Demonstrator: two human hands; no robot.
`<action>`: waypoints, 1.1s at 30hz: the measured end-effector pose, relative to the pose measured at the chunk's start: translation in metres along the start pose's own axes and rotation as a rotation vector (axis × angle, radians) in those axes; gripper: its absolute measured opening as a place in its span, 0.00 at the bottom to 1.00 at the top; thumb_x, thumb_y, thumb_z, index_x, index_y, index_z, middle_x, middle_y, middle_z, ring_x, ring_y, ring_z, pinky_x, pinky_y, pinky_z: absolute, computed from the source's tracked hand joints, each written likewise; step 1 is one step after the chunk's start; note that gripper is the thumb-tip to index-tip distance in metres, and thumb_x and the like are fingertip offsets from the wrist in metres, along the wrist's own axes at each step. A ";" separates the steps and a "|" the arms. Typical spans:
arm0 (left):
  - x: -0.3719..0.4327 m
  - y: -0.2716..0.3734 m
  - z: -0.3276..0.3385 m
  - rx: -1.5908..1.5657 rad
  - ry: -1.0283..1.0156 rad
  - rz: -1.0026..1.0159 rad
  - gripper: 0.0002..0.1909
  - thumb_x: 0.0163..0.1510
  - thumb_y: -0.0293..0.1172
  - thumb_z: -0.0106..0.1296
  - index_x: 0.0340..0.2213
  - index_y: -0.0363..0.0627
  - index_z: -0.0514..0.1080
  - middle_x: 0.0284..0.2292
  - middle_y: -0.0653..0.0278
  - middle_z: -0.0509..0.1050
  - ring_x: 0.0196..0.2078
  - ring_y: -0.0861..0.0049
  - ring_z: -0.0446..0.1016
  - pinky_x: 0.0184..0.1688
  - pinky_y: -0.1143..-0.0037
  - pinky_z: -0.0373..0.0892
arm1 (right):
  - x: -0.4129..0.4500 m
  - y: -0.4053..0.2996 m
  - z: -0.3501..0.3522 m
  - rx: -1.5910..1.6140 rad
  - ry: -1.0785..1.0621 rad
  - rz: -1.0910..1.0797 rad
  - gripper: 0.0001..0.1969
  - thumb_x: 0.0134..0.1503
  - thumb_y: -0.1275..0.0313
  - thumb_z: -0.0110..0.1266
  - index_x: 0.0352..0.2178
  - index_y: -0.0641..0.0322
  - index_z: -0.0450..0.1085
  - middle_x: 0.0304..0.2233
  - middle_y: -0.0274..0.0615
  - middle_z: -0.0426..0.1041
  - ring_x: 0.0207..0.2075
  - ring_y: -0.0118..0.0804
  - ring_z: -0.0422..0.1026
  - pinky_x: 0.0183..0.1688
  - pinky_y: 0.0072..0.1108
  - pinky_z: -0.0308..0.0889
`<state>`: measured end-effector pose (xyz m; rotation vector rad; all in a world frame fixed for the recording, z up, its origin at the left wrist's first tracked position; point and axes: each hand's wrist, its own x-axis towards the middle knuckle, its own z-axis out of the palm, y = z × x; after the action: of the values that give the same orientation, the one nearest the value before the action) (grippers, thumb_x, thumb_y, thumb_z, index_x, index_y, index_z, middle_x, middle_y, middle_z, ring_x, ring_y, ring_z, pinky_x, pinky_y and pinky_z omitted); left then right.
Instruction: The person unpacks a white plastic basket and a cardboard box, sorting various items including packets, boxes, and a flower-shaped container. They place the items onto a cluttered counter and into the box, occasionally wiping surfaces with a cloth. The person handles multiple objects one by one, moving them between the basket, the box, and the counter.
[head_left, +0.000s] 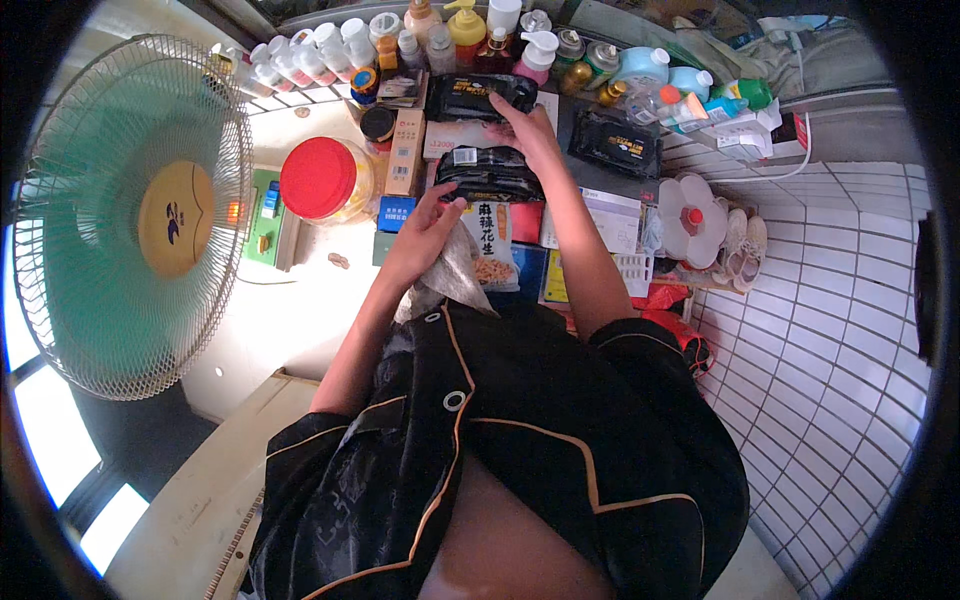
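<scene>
My left hand (424, 236) grips a crumpled light cloth (446, 277), its fingertips at the lower left edge of a black plastic wipes pack (487, 174). Over the right end of a second black wipes pack (469, 96) reaches my right hand (527, 133), thumb and fingers apart; whether it touches the pack cannot be told. Between the two packs lies a white box (455, 139). A snack bag of peanuts (495, 251) is below the nearer pack. Another black wipes pack (616, 144) lies to the right.
A wire-caged fan (176, 217) stands left, near a red-lidded jar (319, 178) and a green switch box (266, 217). Bottles, among them a yellow pump bottle (466, 30), line the back. A flower-shaped tray (688, 217) and shoes (746, 244) are at right, beside a tiled wall (817, 330).
</scene>
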<state>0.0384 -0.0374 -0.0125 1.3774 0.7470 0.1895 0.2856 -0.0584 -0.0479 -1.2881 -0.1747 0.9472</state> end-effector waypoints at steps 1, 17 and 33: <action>0.001 0.000 0.000 0.001 -0.001 0.000 0.24 0.61 0.40 0.49 0.54 0.39 0.61 0.29 0.68 0.68 0.32 0.86 0.64 0.35 0.83 0.62 | 0.002 -0.003 -0.003 -0.147 0.066 0.070 0.23 0.54 0.69 0.61 0.42 0.71 0.57 0.37 0.55 0.73 0.29 0.40 0.78 0.28 0.27 0.79; 0.007 0.003 0.005 0.107 -0.047 -0.027 0.30 0.61 0.40 0.50 0.60 0.45 0.55 0.23 0.74 0.61 0.26 0.89 0.58 0.31 0.85 0.58 | -0.035 -0.047 -0.074 -1.166 0.456 -0.243 0.31 0.51 0.46 0.56 0.38 0.69 0.69 0.35 0.60 0.75 0.40 0.57 0.75 0.44 0.39 0.68; 0.013 0.007 0.010 0.227 -0.042 0.059 0.28 0.60 0.41 0.49 0.59 0.51 0.58 0.18 0.72 0.59 0.21 0.87 0.56 0.25 0.81 0.56 | -0.039 -0.052 -0.203 -1.171 0.777 0.000 0.57 0.27 0.35 0.67 0.44 0.81 0.64 0.47 0.64 0.69 0.52 0.54 0.68 0.55 0.35 0.61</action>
<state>0.0560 -0.0368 -0.0107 1.6154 0.7094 0.1242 0.4084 -0.2320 -0.0536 -2.6327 -0.1097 0.2051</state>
